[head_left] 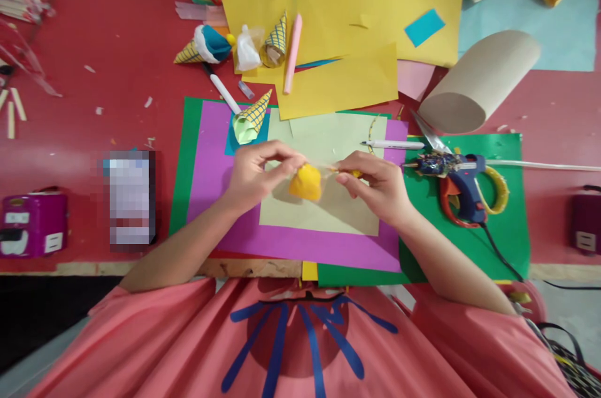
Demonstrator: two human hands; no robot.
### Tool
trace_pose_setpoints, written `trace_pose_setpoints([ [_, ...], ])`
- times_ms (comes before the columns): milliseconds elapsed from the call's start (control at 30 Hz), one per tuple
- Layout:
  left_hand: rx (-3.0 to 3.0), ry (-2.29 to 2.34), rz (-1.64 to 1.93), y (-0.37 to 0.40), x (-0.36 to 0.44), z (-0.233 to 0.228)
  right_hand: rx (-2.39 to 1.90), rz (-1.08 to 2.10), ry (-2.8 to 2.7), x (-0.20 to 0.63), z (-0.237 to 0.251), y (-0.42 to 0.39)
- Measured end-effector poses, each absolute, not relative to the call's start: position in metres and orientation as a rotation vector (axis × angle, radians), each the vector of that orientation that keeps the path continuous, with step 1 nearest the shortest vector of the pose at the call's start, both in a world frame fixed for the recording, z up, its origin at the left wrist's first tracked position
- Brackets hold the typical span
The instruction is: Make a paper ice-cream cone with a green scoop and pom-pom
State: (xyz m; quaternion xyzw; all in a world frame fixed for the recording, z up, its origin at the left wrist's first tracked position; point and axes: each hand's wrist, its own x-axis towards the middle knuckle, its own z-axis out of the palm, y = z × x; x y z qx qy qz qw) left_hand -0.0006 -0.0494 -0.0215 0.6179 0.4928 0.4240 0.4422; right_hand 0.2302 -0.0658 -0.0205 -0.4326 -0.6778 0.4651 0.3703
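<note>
My left hand [267,171] pinches a small crumpled yellow ball [305,183], perhaps wrapped paper or foam, above the pale sheet. Facing it, my right hand [373,182] grips a small yellow piece [355,173]; a thin, blurred strand seems to run from it toward the ball. Just beyond my left hand lies a paper cone [253,116] in yellow with a blue grid and a pale green filling. A glue gun [451,176] rests to the right of my right hand, and a white pen [394,144] lies beyond that hand.
Pale paper [323,216] covers purple and green sheets. Farther back are a decorated cone [201,46], another cone [276,41], a pink stick [293,54] and yellow card [347,88]. A cardboard tube [479,82] and scissors [429,132] stand right; a phone [130,198] lies left.
</note>
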Motion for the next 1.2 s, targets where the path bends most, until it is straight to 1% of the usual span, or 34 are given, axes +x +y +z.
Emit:
trace_pose_setpoints([
  [133,1.488,1.264,1.34,-0.02,-0.048,-0.003,-1.028,1.507,-1.572,0.233,-0.022,-0.063],
  [200,1.504,1.454,1.34,-0.004,-0.081,-0.001,-0.974,1.654,-1.435,0.233,-0.024,-0.062],
  [267,1.616,1.739,1.295,0.012,-0.114,-0.01,-0.943,1.783,-1.307,0.232,-0.026,-0.062],
  [367,1.626,2.026,1.051,0.032,-0.149,-0.039,-0.941,1.916,-1.151,0.23,-0.028,-0.061],
  [433,1.636,2.144,1.081,0.041,-0.157,-0.054,-0.948,1.966,-1.087,0.229,-0.029,-0.061],
  [467,1.716,2.137,1.177,0.043,-0.155,-0.057,-0.951,1.988,-1.066,0.228,-0.03,-0.061],
  [533,1.989,1.987,1.413,0.036,-0.137,-0.051,-0.949,2.024,-1.032,0.227,-0.031,-0.061],
  [567,2.128,1.841,1.526,0.028,-0.121,-0.043,-0.941,2.037,-1.015,0.225,-0.032,-0.061],
  [633,2.227,1.606,1.567,0.004,-0.079,-0.024,-0.914,2.054,-0.982,0.223,-0.033,-0.062],
  [733,2.388,1.212,1.189,-0.035,-0.014,-0.007,-0.861,2.077,-0.951,0.22,-0.034,-0.066],
  [800,2.455,0.994,1.013,-0.053,0.017,-0.01,-0.856,2.1,-0.957,0.219,-0.036,-0.069],
  [900,2.408,0.993,0.956,-0.063,0.035,-0.027,-0.913,2.113,-1.005,0.218,-0.041,-0.073],
  [1000,2.297,1.033,0.972,-0.062,0.033,-0.04,-0.899,2.134,-0.985,0.215,-0.044,-0.074],
  [1100,2.208,1.017,1.081,-0.062,0.029,-0.044,-0.859,2.153,-0.921,0.213,-0.043,-0.073],
  [1200,2.166,0.978,1.195,-0.064,0.029,-0.046,-0.902,2.071,-0.946,0.213,-0.04,-0.07],
])
